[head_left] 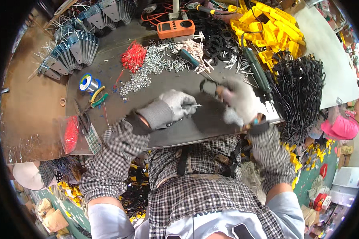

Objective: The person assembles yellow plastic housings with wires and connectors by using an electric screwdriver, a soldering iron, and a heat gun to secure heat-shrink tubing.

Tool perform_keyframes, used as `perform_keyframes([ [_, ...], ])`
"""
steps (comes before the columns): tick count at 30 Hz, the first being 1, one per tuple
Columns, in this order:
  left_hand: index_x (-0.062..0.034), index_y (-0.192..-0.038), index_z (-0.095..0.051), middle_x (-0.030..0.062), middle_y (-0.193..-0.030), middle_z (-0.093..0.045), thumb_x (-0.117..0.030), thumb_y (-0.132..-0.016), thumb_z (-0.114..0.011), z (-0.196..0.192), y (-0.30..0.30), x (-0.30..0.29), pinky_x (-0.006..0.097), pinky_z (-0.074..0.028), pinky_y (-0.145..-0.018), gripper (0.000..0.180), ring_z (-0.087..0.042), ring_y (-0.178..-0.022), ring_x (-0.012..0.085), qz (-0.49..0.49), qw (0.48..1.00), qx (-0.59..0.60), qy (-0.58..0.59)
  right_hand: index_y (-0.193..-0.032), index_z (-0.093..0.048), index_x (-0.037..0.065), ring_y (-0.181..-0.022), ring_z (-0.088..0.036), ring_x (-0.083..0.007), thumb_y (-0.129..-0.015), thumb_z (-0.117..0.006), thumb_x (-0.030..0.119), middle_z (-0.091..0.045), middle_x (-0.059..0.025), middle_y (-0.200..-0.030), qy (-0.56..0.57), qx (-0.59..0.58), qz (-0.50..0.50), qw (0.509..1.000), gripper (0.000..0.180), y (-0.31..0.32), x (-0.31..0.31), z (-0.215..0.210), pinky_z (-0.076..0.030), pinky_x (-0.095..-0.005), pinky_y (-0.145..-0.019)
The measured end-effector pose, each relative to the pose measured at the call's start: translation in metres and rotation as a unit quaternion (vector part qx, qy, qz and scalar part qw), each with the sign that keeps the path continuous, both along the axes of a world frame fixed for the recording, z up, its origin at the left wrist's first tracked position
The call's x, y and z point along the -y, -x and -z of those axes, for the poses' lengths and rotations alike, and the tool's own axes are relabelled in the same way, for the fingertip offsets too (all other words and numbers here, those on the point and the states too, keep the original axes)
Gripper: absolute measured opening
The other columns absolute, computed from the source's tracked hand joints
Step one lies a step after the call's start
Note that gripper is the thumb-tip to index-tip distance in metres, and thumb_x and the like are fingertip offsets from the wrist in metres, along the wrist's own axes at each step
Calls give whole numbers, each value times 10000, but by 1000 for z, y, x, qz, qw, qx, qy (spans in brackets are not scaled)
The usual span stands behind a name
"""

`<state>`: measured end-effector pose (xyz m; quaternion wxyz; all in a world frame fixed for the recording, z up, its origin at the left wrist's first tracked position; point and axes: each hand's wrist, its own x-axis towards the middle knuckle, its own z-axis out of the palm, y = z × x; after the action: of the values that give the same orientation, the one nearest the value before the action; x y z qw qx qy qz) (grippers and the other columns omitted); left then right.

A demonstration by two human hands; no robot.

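My left hand (pixel 168 106), in a grey glove, is over the dark work mat. Its fingertips pinch a small pale pin (pixel 196 105). To its right is my right hand (pixel 240 100), also gloved and smeared by motion. Its thumb and finger, bare at the tips, close on the edge of a black ring (pixel 208 86). Beyond my hands lie heaps of hex nuts (pixel 136 82), silver screws (pixel 159 59), white pins (pixel 193 49) and red-sleeved pieces (pixel 134 55). A green-handled screwdriver (pixel 188 58) lies across the white pins.
An orange meter (pixel 175 29) stands at the back. Yellow plastic housings (pixel 267 28), a dark green electric screwdriver (pixel 257 69) and bundled black cables (pixel 299 91) crowd the right. Metal brackets (pixel 73 51), a solder spool (pixel 88 83) and cutters (pixel 99 98) are leftward. Another person (pixel 341 123) sits at right.
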<state>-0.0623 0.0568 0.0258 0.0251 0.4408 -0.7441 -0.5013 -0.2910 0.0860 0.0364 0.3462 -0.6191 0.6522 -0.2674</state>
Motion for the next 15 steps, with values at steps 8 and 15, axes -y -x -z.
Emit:
perform_keyframes([
  [8,-54,-946,-662,43,-825,-647,-357,-870,-652,14,45,-18,369,-466,-817,312,-623,-809,218,35,918,108,380,-842,-604,41,-671,-647,-323,-798,-702,141,-660,-144,-745,219,-36,115,968,148,-29,-65,46,-509,-383,-606],
  [15,-54,-1232,-523,122,-1207,-577,-444,-658,-784,43,11,-64,445,-405,-993,741,-520,-1141,333,-82,894,20,439,-937,-644,72,-708,-623,-329,-806,-635,103,-612,-139,-731,244,-17,-71,967,135,-34,-70,57,-507,-414,-653],
])
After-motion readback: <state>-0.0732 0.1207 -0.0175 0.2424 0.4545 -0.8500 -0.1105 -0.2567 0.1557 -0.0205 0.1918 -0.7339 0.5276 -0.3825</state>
